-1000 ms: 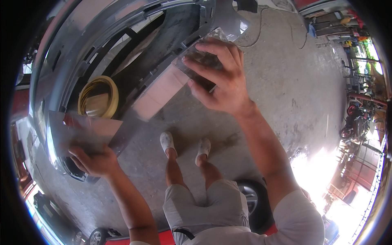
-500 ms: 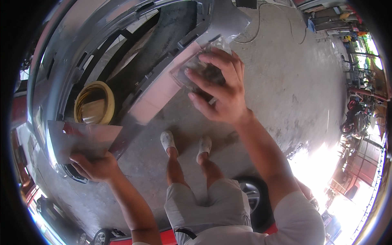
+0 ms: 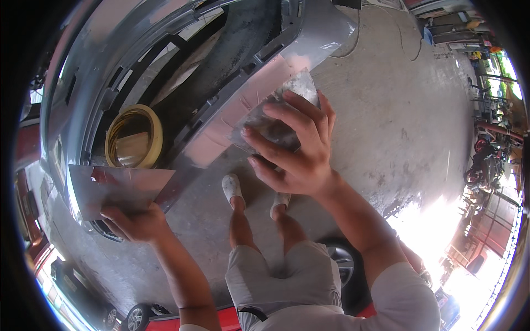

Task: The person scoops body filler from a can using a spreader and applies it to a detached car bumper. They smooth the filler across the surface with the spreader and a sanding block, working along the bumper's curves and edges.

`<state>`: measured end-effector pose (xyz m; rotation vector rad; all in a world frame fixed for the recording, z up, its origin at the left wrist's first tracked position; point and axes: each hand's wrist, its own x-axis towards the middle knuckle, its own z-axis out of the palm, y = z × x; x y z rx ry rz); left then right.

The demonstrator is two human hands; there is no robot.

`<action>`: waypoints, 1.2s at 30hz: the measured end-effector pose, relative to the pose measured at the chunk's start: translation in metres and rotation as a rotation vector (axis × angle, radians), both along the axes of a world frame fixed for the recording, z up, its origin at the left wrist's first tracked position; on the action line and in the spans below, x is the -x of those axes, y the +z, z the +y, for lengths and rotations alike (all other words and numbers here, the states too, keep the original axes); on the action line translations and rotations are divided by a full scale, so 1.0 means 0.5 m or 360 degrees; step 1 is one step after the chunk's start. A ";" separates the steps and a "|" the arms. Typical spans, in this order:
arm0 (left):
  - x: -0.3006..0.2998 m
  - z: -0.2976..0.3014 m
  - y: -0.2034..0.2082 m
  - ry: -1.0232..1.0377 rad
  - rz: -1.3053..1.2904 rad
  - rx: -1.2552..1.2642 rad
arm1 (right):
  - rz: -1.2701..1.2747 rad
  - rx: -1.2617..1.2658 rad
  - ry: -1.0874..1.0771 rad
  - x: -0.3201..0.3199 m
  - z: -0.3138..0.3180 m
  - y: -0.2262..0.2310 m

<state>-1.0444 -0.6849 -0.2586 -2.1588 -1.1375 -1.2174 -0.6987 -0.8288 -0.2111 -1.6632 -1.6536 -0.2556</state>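
Observation:
My right hand (image 3: 302, 146) has its fingers bent over a thin, shiny, smeared spreader (image 3: 301, 87). The spreader lies over a strip of pink filler (image 3: 207, 142) along the edge of a grey car bumper (image 3: 327, 36). Fine ridges cross the filler beside it. At the lower left, my left hand (image 3: 135, 225) grips a flat grey plate (image 3: 113, 185) by its near edge. A pinkish smear and a small red spot show on the plate. Just beyond it, a yellow roll of tape (image 3: 157, 138) rests against the bumper.
Grey concrete floor (image 3: 386, 127) spreads to the right of the bumper. Behind me are a red car (image 3: 221, 317) and its wheel (image 3: 345, 265). A dark car (image 3: 77, 287) stands at the lower left. Assorted clutter (image 3: 480, 143) lines the far right side.
My right hand and the spreader have come toward me along the pink filler, where ridges now show. My left hand keeps its hold on the plate. The whole view has shifted slightly.

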 end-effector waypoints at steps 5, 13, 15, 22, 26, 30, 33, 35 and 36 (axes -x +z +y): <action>-0.008 -0.002 0.001 -0.0013 -0.0145 0.0064 | -0.0125 -0.0058 -0.0005 -0.006 0.045 0.011; 0.002 0.006 0.007 -0.0094 -0.0119 0.0075 | -0.0134 -0.0011 0.0028 -0.010 0.060 0.008; -0.002 0.005 0.016 -0.0160 -0.0175 0.0133 | -0.0114 -0.0068 0.0029 -0.009 0.056 -0.016; -0.044 -0.015 0.068 -0.0429 -0.0890 0.0451 | 0.0186 0.0242 -0.0038 0.017 -0.076 -0.146; -0.142 -0.157 0.150 -0.0966 -0.2284 0.1449 | 0.1591 -0.0076 0.0323 0.081 -0.123 0.004; -0.215 -0.252 0.176 -0.0677 -0.2095 0.2142 | 0.2372 -0.0111 0.0930 0.113 -0.149 0.103; -0.258 -0.258 0.198 -0.0606 -0.2016 0.2265 | 0.1732 0.0246 0.1015 0.055 -0.161 0.077; -0.255 -0.263 0.209 -0.0626 -0.2010 0.2177 | 0.1177 0.0538 0.0741 0.019 -0.186 0.053; -0.249 -0.267 0.215 -0.0647 -0.2004 0.2057 | 0.0741 0.0724 0.0597 -0.005 -0.203 0.044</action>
